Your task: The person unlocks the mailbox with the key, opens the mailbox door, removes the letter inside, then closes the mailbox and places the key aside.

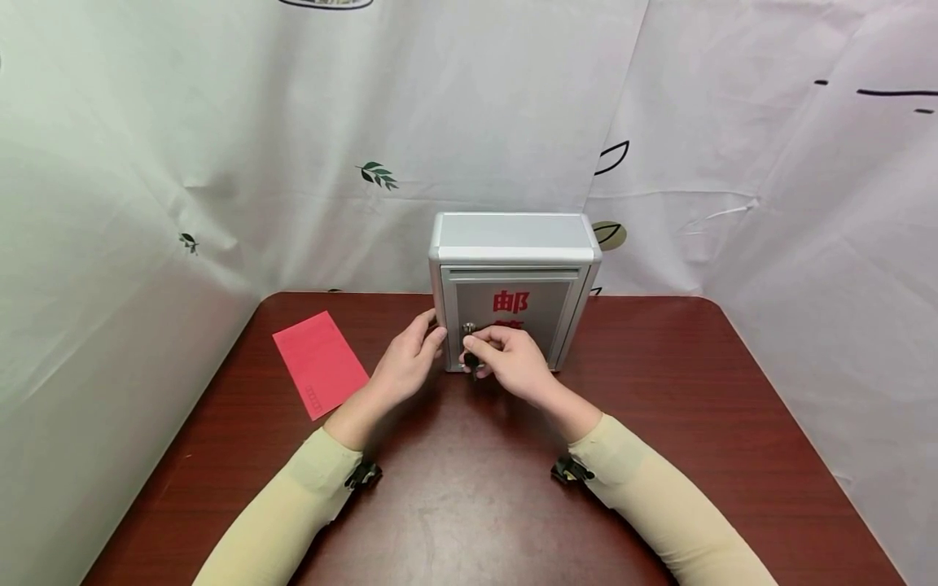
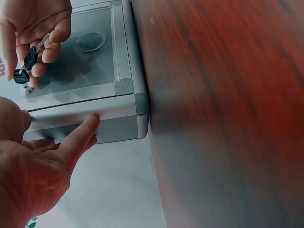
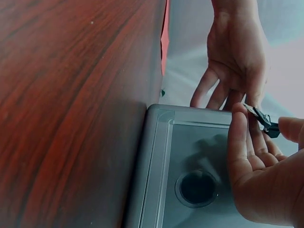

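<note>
A silver metal mailbox (image 1: 516, 236) with red characters on its front door stands upright at the back of the table. My right hand (image 1: 519, 364) pinches a black-headed key (image 2: 21, 76) at the round lock (image 1: 469, 327) on the door's left side. A second black-headed key (image 2: 30, 58) hangs with it, its blade pointing away from the lock. Whether the held key's tip sits inside the lock is hidden. Against the mailbox's left side, my left hand (image 1: 405, 360) rests with fairly straight fingers touching the casing.
A red envelope (image 1: 320, 364) lies flat on the brown wooden table (image 1: 659, 423), left of the left hand. White patterned cloth (image 1: 308, 138) hangs behind the mailbox and along both sides. Low on the mailbox door is a round clear window (image 3: 197, 188).
</note>
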A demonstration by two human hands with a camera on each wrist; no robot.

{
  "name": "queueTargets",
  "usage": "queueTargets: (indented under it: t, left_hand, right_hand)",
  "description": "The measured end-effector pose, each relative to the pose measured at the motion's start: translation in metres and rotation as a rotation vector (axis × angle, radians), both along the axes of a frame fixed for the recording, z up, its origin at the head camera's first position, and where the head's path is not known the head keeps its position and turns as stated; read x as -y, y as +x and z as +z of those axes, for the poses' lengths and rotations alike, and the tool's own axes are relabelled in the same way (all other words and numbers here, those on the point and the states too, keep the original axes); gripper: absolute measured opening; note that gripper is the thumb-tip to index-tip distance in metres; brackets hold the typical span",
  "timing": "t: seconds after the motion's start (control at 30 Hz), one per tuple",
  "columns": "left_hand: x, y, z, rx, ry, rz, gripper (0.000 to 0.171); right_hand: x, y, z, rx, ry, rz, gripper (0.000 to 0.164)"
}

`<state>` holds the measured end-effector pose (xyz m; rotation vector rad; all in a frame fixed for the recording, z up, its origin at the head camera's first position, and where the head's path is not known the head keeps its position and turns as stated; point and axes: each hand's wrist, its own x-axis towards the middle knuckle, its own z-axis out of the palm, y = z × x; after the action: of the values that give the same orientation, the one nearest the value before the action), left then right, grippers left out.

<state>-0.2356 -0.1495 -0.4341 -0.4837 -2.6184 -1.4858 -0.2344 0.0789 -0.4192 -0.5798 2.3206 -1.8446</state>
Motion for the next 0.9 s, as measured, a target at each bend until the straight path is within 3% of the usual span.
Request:
queueTargets:
  t: [0.33,0.63,0.9]
  left_hand:
    - [0.0003,0.0002,-0.0007,0.006,-0.011,0.01,0.057]
    - [-0.0009,0.0002,-0.0006,0.012,-0.001,-0.003,0.055]
    - [-0.0025,0.0011,-0.0002,0.001,0.003,0.006,0.053]
  right_hand:
    - [0.0025,-0.0019,0.0002,0.033,-0.024,-0.013,0.029]
    - [0.0031,-0.0039,-0.0014,0.133,-0.145,0.034,0.036]
    - [0.0063,-0.0026,0.0006,0.172,-0.191,0.014,0.035]
